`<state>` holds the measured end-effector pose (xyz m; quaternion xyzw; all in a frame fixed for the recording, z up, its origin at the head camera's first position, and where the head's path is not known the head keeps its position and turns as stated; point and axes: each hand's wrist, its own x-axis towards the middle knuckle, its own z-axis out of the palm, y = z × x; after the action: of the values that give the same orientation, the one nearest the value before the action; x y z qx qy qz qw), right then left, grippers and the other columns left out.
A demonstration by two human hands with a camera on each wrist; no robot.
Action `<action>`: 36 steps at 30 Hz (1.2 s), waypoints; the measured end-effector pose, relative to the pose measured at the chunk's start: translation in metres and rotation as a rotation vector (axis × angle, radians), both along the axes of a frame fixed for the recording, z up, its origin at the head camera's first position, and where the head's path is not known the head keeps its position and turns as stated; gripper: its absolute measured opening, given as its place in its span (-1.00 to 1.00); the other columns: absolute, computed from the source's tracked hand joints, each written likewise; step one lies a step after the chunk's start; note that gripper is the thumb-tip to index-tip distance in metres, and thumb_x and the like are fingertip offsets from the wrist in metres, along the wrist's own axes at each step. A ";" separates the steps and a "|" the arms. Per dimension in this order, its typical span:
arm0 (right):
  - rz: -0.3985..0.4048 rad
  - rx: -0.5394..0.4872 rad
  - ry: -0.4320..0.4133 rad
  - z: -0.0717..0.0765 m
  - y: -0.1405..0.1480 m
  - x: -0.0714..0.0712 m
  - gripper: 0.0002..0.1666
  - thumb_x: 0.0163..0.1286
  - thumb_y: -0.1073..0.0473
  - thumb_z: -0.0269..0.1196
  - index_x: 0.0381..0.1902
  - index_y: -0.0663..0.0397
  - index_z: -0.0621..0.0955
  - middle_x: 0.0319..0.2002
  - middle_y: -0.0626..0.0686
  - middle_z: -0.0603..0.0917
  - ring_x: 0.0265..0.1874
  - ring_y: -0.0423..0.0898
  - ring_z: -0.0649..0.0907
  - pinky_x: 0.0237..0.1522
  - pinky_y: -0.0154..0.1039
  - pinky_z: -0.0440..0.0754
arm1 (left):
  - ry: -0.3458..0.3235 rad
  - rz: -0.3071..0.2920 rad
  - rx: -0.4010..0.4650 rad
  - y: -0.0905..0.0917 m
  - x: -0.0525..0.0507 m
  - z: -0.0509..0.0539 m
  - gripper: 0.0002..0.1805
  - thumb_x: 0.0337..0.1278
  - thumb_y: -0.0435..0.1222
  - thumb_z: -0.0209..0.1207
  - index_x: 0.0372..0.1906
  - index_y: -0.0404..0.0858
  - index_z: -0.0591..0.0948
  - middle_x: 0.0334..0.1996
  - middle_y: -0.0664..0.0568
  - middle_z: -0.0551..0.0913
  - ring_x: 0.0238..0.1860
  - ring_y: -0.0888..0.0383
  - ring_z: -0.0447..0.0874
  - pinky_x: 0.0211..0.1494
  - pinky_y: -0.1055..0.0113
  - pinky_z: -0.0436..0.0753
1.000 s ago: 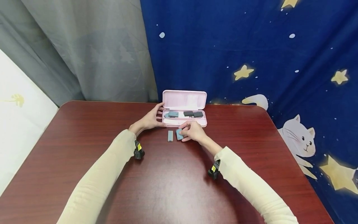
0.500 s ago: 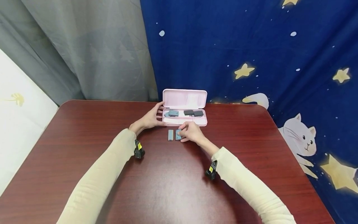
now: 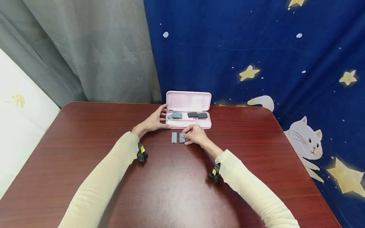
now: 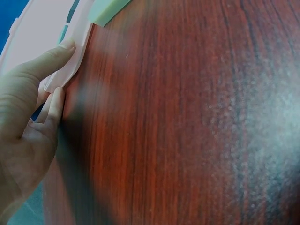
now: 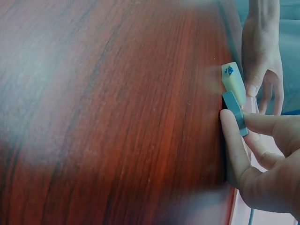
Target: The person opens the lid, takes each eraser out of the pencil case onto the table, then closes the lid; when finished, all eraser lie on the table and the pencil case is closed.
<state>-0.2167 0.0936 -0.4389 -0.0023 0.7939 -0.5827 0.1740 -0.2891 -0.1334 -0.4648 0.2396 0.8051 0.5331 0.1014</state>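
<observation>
A pink pencil case (image 3: 209,125) stands with its lid up at the table's far edge. My left hand (image 3: 153,122) holds its left end; in the left wrist view the thumb lies on the front rim and the fingers lie against the end. My right hand (image 3: 196,134) pinches a small blue eraser (image 3: 181,138) between thumb and fingers, just in front of the case. In the right wrist view that eraser (image 5: 235,112) stands against a pale green block (image 5: 233,82) with a blue mark, apparently a second eraser.
Inside the case's back compartment lie blue pieces (image 3: 176,116) at left and dark blocks (image 3: 202,116) at right. A white strip (image 3: 174,123) lies in the front compartment. Curtains (image 3: 199,47) hang directly behind the brown table (image 3: 171,196).
The blue eraser has turned from slightly tilted to nearly parallel with the block on its left. My right wrist has shifted slightly left. My left hand stays on the case.
</observation>
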 end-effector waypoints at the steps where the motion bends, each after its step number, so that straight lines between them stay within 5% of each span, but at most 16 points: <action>1: 0.001 0.011 0.004 0.000 0.000 0.000 -0.78 0.17 0.51 0.32 -0.21 0.47 0.58 -0.54 0.14 0.61 -0.65 -0.10 0.61 -0.49 -0.17 0.72 | 0.000 -0.001 0.000 0.000 0.000 0.000 0.16 -0.14 -0.56 0.40 0.51 -0.31 -0.11 0.30 -0.34 0.20 0.27 -0.21 0.27 0.30 -0.01 0.38; 10: 0.010 0.046 0.022 -0.004 -0.001 -0.001 -0.81 0.17 0.52 0.29 -0.22 0.48 0.58 -0.53 0.13 0.59 -0.63 -0.13 0.58 -0.51 -0.20 0.71 | -0.015 0.004 0.019 -0.001 0.004 0.002 0.16 -0.14 -0.56 0.40 0.50 -0.36 -0.11 0.30 -0.39 0.18 0.28 -0.27 0.25 0.31 -0.05 0.36; 21: 0.024 0.039 -0.007 -0.002 0.001 0.000 -0.79 0.19 0.52 0.29 -0.19 0.48 0.56 -0.52 0.13 0.57 -0.59 -0.11 0.57 -0.45 -0.16 0.73 | -0.053 -0.036 0.043 0.002 0.021 0.030 0.11 -0.14 -0.62 0.36 0.46 -0.51 -0.12 0.30 -0.54 0.13 0.28 -0.38 0.19 0.31 -0.13 0.32; 31: 0.057 -0.018 0.023 -0.005 0.009 -0.004 -0.75 0.23 0.49 0.26 -0.13 0.49 0.55 -0.52 0.12 0.56 -0.62 -0.11 0.55 -0.48 -0.17 0.72 | -0.010 -0.014 0.045 0.001 0.004 0.004 0.15 -0.13 -0.57 0.39 0.50 -0.38 -0.12 0.31 -0.42 0.17 0.28 -0.30 0.23 0.31 -0.09 0.35; 36: 0.058 0.008 0.057 -0.001 0.011 -0.009 -0.79 0.25 0.48 0.24 -0.14 0.45 0.57 -0.50 0.16 0.60 -0.65 -0.12 0.57 -0.49 -0.18 0.72 | 0.009 -0.002 0.017 0.001 0.002 0.000 0.15 -0.13 -0.55 0.41 0.51 -0.33 -0.10 0.30 -0.34 0.20 0.27 -0.21 0.27 0.30 -0.02 0.39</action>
<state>-0.2262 0.1049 -0.4403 -0.0410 0.8005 -0.5738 0.1683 -0.2875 -0.1329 -0.4648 0.2434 0.8007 0.5388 0.0961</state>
